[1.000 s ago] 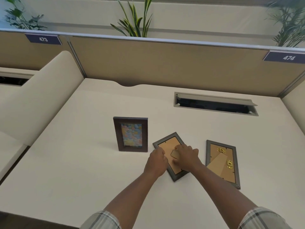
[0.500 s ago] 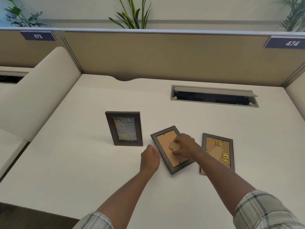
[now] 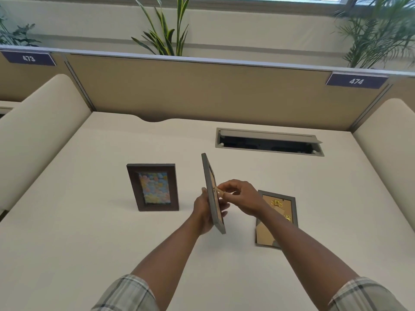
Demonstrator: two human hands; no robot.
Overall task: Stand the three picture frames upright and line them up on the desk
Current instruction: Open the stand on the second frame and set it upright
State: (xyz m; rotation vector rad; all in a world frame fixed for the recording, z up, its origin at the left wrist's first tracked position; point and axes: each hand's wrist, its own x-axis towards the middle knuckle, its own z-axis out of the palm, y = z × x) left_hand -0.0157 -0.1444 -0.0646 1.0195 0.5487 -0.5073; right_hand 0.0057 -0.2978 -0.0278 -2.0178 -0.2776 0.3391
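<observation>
A dark brown frame [image 3: 153, 187] with a pastel picture stands upright on the cream desk [image 3: 89, 232], left of centre. A grey frame [image 3: 211, 191] is lifted off the desk, seen nearly edge-on, its cardboard back facing right. My left hand [image 3: 203, 212] grips it from the left side. My right hand [image 3: 242, 196] pinches the small cardboard stand on its back. A third grey frame [image 3: 278, 212] lies face down at the right, brass clips showing, partly hidden by my right forearm.
An open cable tray [image 3: 268, 142] is sunk into the desk behind the frames. Tan partition panels [image 3: 202, 93] wall the back, rounded cream dividers stand at both sides, and plants rise behind the partition.
The grey frame that lay face down between my hands is now lifted and turned on edge. My left hand took hold of it; my right hand stayed on its back stand.
</observation>
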